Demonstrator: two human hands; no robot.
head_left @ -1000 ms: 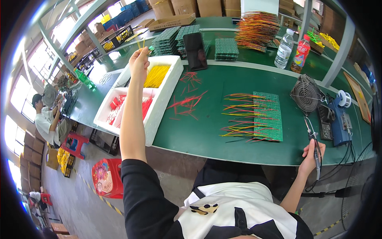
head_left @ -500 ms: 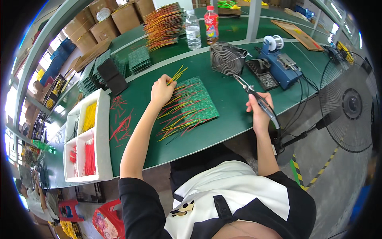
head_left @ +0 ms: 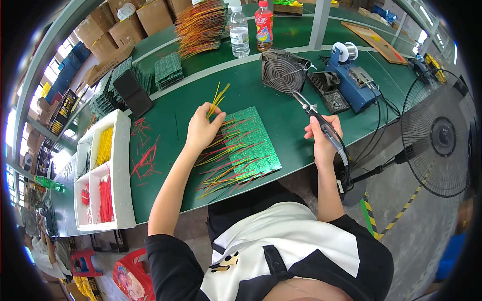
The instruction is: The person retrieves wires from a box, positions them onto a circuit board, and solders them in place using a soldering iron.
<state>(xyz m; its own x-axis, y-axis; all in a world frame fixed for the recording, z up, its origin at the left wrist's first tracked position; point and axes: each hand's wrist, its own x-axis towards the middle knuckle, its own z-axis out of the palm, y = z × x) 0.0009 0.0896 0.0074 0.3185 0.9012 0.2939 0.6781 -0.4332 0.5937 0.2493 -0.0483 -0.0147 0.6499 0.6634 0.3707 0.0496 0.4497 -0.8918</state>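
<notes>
With the green circuit board serving as the dial's centre, the left hand is sitting at ten o'clock, thumb and fingers closing on a small bundle of yellow wires. The right hand, at three, is gripping a soldering iron, whose tip is pointing up toward one o'clock, off the board. Red and yellow wires are already fanning out toward nine. The step in hand is seemingly lining up another wire for soldering; the next move is probably calling for singling one out, steadying its end and bringing the tip inward.
</notes>
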